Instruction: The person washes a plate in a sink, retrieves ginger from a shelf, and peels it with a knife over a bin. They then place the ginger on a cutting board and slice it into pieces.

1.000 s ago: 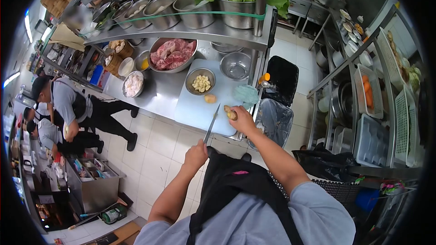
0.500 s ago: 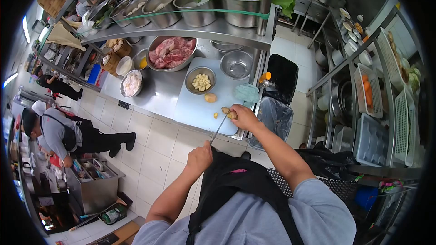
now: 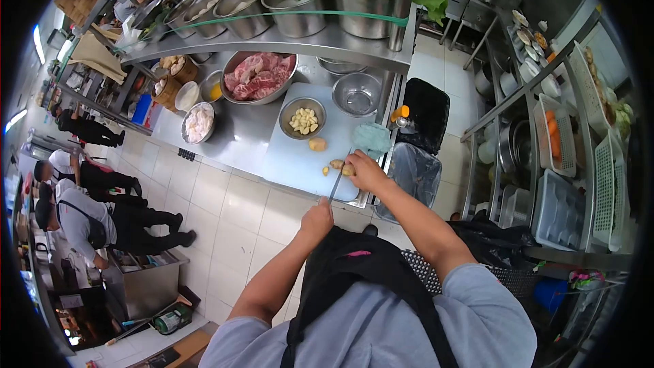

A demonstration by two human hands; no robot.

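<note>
My left hand (image 3: 317, 221) is closed around the handle of a knife (image 3: 334, 187), its blade pointing away from me over the light-blue cutting board (image 3: 283, 157). With my right hand (image 3: 368, 172) I grip a brown, knobby piece of ginger (image 3: 349, 170) at the board's near right part, and the blade tip reaches it. Another bit of ginger (image 3: 336, 163) lies against it. A small yellowish piece (image 3: 325, 171) sits just left of the blade. Farther up are a larger peeled piece (image 3: 317, 144) and a metal bowl (image 3: 283, 129) of peeled garlic cloves (image 3: 304, 120).
A crumpled green cloth (image 3: 372, 138) and a metal bowl (image 3: 356, 95) flank the board's right side. Raw meat (image 3: 259, 76) fills a large bowl behind. A shelf (image 3: 286, 51) with pots overhangs the counter. Bins (image 3: 411, 170) stand right; people (image 3: 85, 215) work at left.
My left hand and the knife have moved slightly right and up, with the blade now steeper beside the ginger. At left, a second person has come into clearer view behind the nearer one.
</note>
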